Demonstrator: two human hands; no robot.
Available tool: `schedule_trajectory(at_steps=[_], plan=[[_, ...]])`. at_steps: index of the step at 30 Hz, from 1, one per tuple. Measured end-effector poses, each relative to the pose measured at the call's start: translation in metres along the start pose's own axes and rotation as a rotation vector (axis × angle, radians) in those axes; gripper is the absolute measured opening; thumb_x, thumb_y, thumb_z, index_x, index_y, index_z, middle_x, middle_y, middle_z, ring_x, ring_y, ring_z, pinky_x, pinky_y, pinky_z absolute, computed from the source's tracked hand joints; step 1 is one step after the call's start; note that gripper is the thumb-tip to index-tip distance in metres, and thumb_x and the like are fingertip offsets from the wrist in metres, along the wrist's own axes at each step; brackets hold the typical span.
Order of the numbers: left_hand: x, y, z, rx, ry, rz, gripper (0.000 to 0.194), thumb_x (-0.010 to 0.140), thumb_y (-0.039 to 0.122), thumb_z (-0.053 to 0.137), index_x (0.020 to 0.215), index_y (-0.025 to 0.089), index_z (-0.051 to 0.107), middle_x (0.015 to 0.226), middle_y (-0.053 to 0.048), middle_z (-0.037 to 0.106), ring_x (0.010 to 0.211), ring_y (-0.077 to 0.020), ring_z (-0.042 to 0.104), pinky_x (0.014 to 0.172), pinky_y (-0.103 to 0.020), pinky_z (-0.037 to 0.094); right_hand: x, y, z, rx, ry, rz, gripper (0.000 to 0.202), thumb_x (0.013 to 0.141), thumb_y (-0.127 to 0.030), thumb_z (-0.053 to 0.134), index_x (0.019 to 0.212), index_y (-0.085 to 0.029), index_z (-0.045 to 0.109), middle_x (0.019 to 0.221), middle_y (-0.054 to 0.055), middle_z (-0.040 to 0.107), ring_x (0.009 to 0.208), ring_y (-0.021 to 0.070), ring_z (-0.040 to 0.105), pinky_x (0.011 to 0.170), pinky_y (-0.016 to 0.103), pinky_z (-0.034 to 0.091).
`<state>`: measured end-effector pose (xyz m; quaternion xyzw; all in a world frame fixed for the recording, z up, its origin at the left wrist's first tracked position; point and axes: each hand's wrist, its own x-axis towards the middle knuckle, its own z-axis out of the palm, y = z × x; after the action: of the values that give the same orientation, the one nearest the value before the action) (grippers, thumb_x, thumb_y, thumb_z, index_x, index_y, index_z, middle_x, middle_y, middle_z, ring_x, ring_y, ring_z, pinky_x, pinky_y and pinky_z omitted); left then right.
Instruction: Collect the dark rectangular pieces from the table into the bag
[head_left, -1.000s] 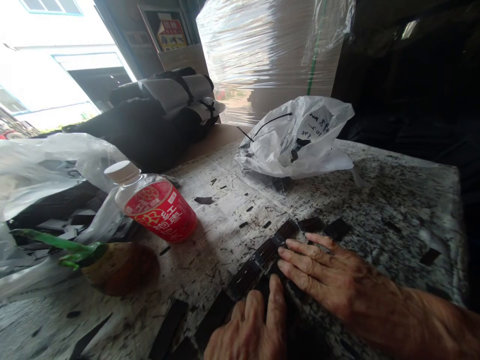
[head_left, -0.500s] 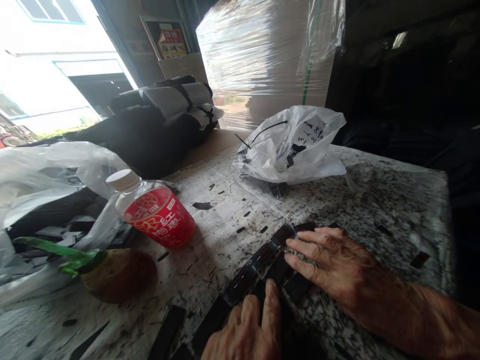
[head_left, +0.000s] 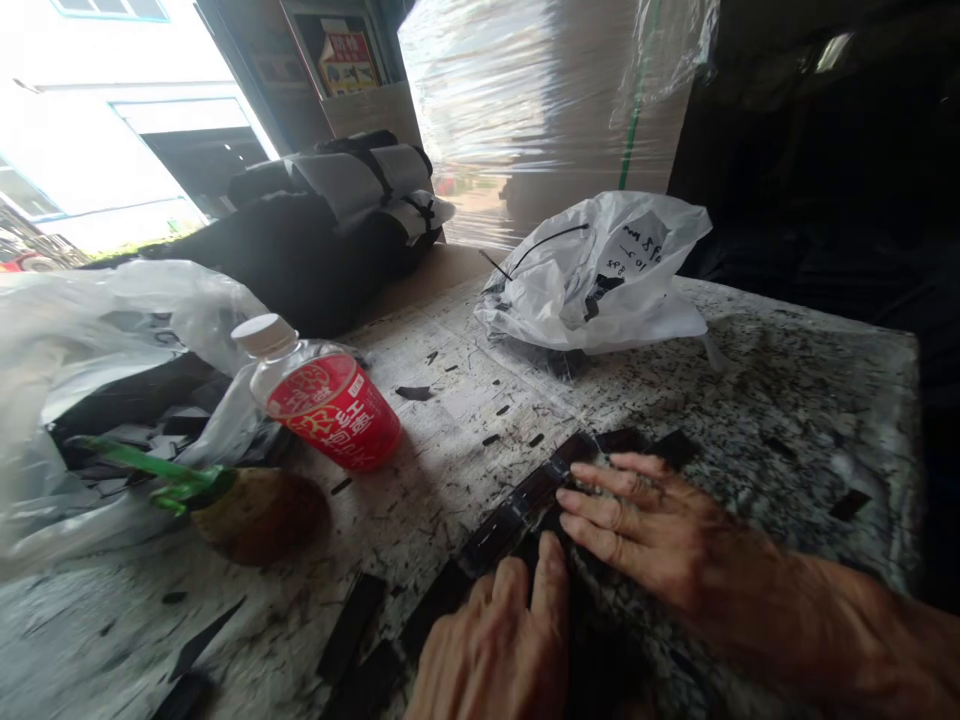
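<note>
Black flat pieces (head_left: 499,530) lie in a slanting row on the speckled, debris-strewn table (head_left: 810,370). Over the right end of the row rests my right hand (head_left: 652,530), its fingers stretched out and pressing on the dark pieces. My left hand (head_left: 499,635) is at the bottom centre, beside the row; its index finger points forward and touches dark material, while the other fingers are bent under. Whatever may lie beneath the left palm is hidden. More loose black strips (head_left: 352,625) lie left of my left hand.
A red-labelled bottle (head_left: 337,405) stands left of centre, near a brown round object (head_left: 262,515) with a green tie. An open plastic bag (head_left: 225,290) of dark pieces sits at the left. A white plastic bag (head_left: 600,290) lies farther back, before a wrapped stack (head_left: 555,120).
My right hand has shifted slightly left along the row, its fingers closer to my left index finger. The whole view has moved a little, with the bottle and bags now farther right and higher.
</note>
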<state>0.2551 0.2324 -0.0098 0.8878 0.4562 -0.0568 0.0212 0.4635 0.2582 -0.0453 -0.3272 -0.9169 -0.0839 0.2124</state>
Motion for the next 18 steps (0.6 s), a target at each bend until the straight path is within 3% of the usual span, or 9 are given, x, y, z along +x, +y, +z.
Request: schedule_trajectory(at_steps=[3,5,8,11,14,18], plan=[[-0.009,-0.003,-0.014,-0.353,-0.039,0.004,0.077,0.058,0.002,0.048,0.133,0.018,0.038,0.101,-0.004,0.064,0.085,-0.02,0.063,0.076,-0.03,0.052,0.002,0.001,-0.004,0.052,-0.054,0.035,0.043,0.084,-0.003,0.041,0.117,-0.019,0.062,0.125,0.006,0.061,0.126,0.0251,0.044,0.103,0.049,0.032],[-0.019,-0.005,-0.022,-0.501,0.056,0.014,0.077,0.057,0.003,0.045,0.131,0.022,0.039,0.099,-0.001,0.063,0.083,-0.0163,0.061,0.077,-0.026,0.05,0.004,0.003,-0.005,0.088,-0.064,0.038,0.041,0.083,-0.004,0.042,0.115,-0.018,0.063,0.124,0.006,0.062,0.125,0.0267,0.044,0.101,0.049,0.034],[-0.042,-0.009,-0.029,-0.577,0.236,0.007,0.064,0.067,0.005,0.041,0.127,0.027,0.042,0.102,0.004,0.062,0.084,-0.009,0.059,0.075,-0.016,0.045,0.009,0.003,-0.006,0.12,-0.054,0.05,0.034,0.084,-0.007,0.045,0.109,-0.016,0.066,0.121,0.008,0.064,0.123,0.0277,0.046,0.1,0.048,0.035],[-0.068,-0.012,-0.029,-0.541,0.286,-0.087,0.053,0.073,0.007,0.043,0.121,0.031,0.046,0.108,0.009,0.062,0.092,-0.004,0.059,0.082,-0.01,0.04,0.017,0.005,-0.007,0.159,-0.053,0.076,0.029,0.083,-0.008,0.045,0.097,-0.016,0.069,0.111,0.007,0.068,0.119,0.0277,0.049,0.096,0.047,0.037],[-0.09,-0.011,-0.027,-0.533,0.372,-0.135,0.041,0.08,0.01,0.045,0.114,0.032,0.048,0.1,0.01,0.065,0.086,-0.0043,0.062,0.078,-0.011,0.043,0.021,0.006,-0.01,0.186,-0.012,0.108,0.026,0.082,-0.009,0.047,0.093,-0.017,0.069,0.105,0.006,0.069,0.113,0.0259,0.053,0.094,0.044,0.039],[-0.114,0.003,-0.029,-0.578,0.512,-0.173,0.015,0.087,0.017,0.048,0.096,0.029,0.05,0.075,0.009,0.063,0.062,-0.0077,0.061,0.058,-0.014,0.045,0.015,-0.006,-0.026,0.177,0.098,0.13,0.016,0.085,-0.014,0.052,0.09,-0.018,0.067,0.098,0.008,0.067,0.098,0.0231,0.057,0.089,0.039,0.039]])
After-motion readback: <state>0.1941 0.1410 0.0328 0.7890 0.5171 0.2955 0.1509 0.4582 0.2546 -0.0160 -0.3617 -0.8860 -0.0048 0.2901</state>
